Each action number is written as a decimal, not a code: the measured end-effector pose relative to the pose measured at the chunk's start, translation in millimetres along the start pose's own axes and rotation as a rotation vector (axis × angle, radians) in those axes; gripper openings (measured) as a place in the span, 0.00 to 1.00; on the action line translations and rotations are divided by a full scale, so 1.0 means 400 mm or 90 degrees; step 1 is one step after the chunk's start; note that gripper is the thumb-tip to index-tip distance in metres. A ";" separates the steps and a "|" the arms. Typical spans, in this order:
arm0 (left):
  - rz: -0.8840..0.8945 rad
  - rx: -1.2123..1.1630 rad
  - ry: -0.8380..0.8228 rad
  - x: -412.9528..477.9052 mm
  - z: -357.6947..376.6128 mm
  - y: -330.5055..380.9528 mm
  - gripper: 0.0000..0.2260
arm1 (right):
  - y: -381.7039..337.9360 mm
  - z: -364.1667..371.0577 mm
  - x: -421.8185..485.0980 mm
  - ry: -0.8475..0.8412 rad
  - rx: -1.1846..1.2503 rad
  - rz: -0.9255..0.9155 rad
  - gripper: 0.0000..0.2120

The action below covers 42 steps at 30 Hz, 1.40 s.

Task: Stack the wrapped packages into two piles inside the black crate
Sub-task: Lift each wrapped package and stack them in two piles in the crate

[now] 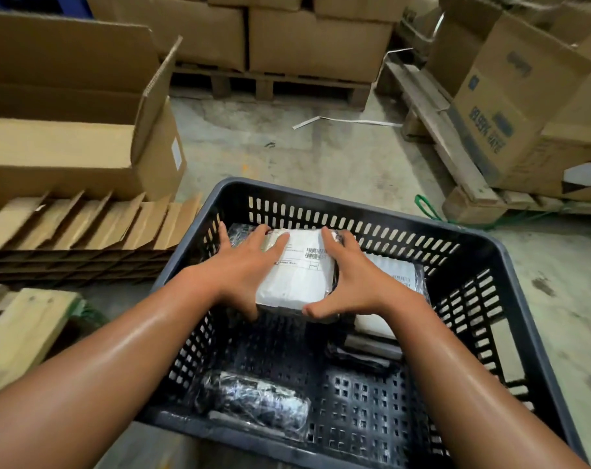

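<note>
The black slotted crate fills the lower middle of the head view. At its far left side a white wrapped package with a barcode label lies on top of other packages. My left hand grips its left edge and my right hand grips its right edge, thumbs at the near edge. To the right lies another white package over dark wrapped ones. A black wrapped package lies apart near the crate's front left corner.
An open cardboard box and a stack of flat cardboard stand to the left. Wooden pallets with cardboard boxes stand behind and to the right. A wooden plank lies at the lower left on the concrete floor.
</note>
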State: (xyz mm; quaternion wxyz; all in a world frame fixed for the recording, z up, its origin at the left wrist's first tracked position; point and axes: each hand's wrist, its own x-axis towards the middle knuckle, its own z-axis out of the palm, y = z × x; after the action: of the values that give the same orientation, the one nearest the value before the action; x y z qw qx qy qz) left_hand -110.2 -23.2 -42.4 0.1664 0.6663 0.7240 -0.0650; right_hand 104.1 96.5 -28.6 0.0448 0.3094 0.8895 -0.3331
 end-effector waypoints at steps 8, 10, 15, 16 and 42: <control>-0.090 0.259 -0.016 0.018 0.077 0.062 0.65 | -0.021 0.062 0.042 -0.057 -0.434 0.074 0.76; -0.112 0.289 -0.019 0.027 0.091 0.079 0.59 | -0.028 0.081 0.047 -0.079 -0.527 0.095 0.74; -0.027 0.261 -0.170 0.044 0.178 0.107 0.54 | -0.050 0.144 0.034 -0.184 -0.671 0.101 0.39; -0.026 0.213 -0.207 0.043 0.186 0.108 0.51 | -0.056 0.156 0.032 -0.207 -0.692 0.114 0.34; -0.106 -0.090 0.001 0.019 0.023 0.053 0.25 | -0.020 0.174 0.056 -0.061 -0.589 0.010 0.33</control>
State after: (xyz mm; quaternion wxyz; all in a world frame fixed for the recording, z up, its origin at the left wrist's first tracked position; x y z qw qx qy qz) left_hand -88.2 -16.8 -50.5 0.2063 0.5905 0.7798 -0.0268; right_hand 72.7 60.2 -84.4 0.2217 0.2476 0.9393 0.0853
